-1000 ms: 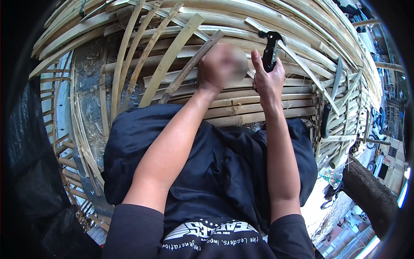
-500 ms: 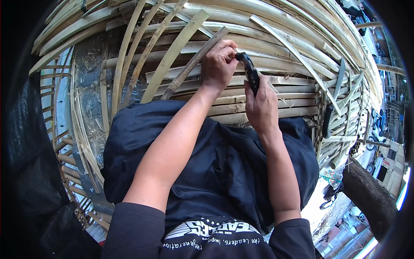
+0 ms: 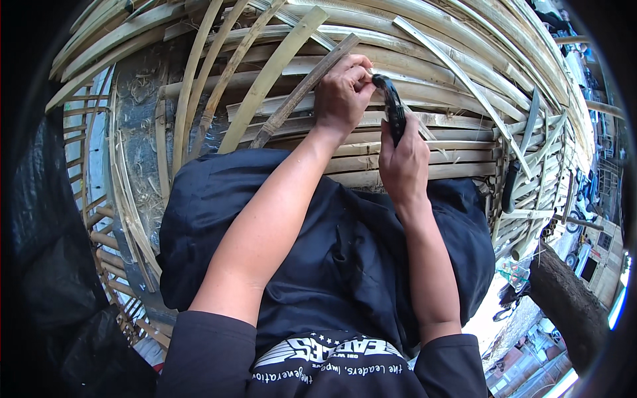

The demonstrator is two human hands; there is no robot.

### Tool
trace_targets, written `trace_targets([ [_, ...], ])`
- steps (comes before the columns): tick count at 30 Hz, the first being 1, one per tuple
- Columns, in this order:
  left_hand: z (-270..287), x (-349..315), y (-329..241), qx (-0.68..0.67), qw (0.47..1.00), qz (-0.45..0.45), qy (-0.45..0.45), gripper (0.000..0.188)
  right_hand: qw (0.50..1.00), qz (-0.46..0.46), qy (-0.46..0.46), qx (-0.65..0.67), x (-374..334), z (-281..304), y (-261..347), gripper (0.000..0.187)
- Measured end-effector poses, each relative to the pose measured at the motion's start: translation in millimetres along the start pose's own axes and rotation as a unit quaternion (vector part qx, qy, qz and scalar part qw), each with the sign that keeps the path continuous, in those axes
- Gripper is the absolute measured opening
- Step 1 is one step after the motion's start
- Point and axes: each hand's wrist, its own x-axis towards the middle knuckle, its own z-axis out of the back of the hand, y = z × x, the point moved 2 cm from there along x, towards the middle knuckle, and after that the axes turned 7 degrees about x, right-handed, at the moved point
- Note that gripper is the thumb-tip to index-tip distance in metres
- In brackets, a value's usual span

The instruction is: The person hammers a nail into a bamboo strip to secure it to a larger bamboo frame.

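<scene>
My right hand is wrapped round a black tool with a curved, riveted handle. I cannot make out its working end. The tool's rounded far end sits right at the fingertips of my left hand. The left fingers are curled in a pinch; a small pale bit shows at their tips, but what they hold is mostly hidden. Beside the back of the left hand runs a brown split-bamboo strip, slanting toward my lap. A greenish bamboo strip lies left of it.
Many long bamboo slats spread ahead and to the right. A long knife with a black handle lies on the slats at right. A bamboo rack stands at left, and a thick log at lower right. Dark cloth covers my lap.
Both hands and the black tool appear slightly further right, along with the slats around them. The tool's far end has tilted a little more upright.
</scene>
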Motion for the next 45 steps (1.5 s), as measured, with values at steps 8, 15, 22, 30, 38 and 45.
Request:
trace_targets([
  [8, -2.7, -1.7, 2.7, 0.019, 1.0, -0.024, -0.007, 0.012, 0.998, -0.014, -0.035, 0.048, -5.9, 0.6, 4.4, 0.03],
  [15, -2.6, -4.1, 0.9, -0.014, 1.0, -0.015, -0.006, 0.012, 0.997, -0.001, -0.052, 0.048, -9.8, -0.5, 2.6, 0.03],
  [22, -3.7, -0.8, 1.7, -0.007, 1.0, -0.026, -0.011, 0.013, 0.999, 0.013, -0.039, 0.033, -4.6, -1.5, 5.3, 0.031],
  [30, -0.3, -5.7, 1.7, -0.026, 0.999, -0.022, -0.008, 0.013, 0.992, 0.001, -0.1, 0.073, -17.6, 8.3, 14.1, 0.028],
  [38, -2.2, -4.2, 1.4, -0.006, 0.998, -0.053, -0.023, 0.014, 0.988, 0.028, -0.113, 0.106, -12.9, 1.8, 6.0, 0.028],
  [45, -1.6, -2.2, 0.8, -0.011, 0.999, -0.033, -0.016, 0.016, 0.991, -0.007, -0.096, 0.089, -16.5, 0.2, 3.4, 0.03],
])
